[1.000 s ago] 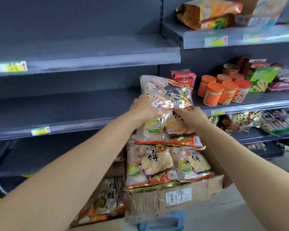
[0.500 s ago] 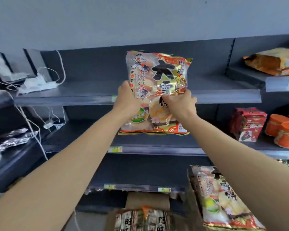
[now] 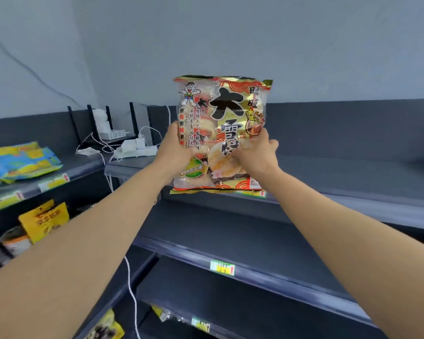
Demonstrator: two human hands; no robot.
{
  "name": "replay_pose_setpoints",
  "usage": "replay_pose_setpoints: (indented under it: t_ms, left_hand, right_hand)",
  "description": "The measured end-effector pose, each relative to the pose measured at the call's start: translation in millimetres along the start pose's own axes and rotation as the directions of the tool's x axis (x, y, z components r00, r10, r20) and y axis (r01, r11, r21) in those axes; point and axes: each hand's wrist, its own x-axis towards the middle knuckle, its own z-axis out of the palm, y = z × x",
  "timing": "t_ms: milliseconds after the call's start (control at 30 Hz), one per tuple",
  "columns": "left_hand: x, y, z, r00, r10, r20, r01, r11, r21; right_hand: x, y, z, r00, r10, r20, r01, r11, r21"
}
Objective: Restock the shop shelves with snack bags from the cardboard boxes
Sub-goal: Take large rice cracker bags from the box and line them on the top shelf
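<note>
1. Head view: we hold one snack bag upright in both hands, at arm's length, in front of the top shelf of the dark grey shelving.
2. Our left hand grasps the bag's left edge, thumb on the front, fingers hidden behind it.
3. Our right hand grasps the lower right part, fingers curled onto the front face.
4. The bag's bottom seam hangs just above the top shelf's front lip, over a green price tag; we cannot tell whether it touches.
5. The middle shelf below carries another price tag on its edge.
6. Left on the top shelf: a white power strip with plugs and cables.
7. Far left, the neighbouring unit holds blue-and-yellow packets lying flat, and a yellow pouch standing one level lower.
</note>
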Motion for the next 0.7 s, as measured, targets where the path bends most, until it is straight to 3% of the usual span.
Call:
replay_pose_setpoints:
  t_ms: [300,700]
  left_hand:
    - [148,-82,-12,1.000,0.020,-0.013,-0.019,1.000,0.018]
    - [325,-199,2,0.977,-0.030,0.212,0.053,0.993,-0.106]
  right_hand:
    - [111,-6,95,0.998,-0.058,0.021,0.057,0.998,0.006]
    - [242,11,215,0.996,0.090,-0.001,-0.090,0.995,-0.034]
